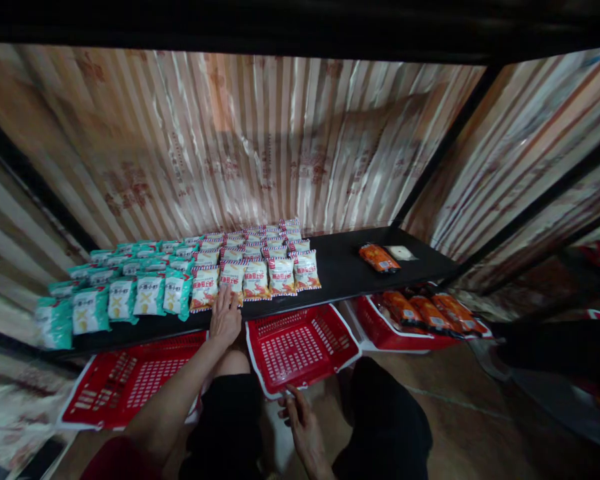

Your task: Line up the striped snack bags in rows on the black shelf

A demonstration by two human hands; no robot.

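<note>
My left hand [225, 320] reaches to the shelf's front edge, its fingers stretched out against a white and orange snack bag [231, 277] in the front row. Similar bags with striped tops stand beside it, such as one snack bag [281, 275] to the right. Left of these are rows of teal and white snack bags [150, 293]. My right hand [303, 423] is low, just in front of the rim of a red basket [290, 353] with no goods visible in it. Its fingers are slightly bent and apart; whether they touch the rim I cannot tell.
On the black shelf [337, 263], farther right, lie an orange packet [379, 258] and a small white packet [401, 253]. Below are another red basket [145, 380] at left and a basket [405, 341] with orange packets at right. Dark posts and a striped curtain [280, 147] enclose the shelf.
</note>
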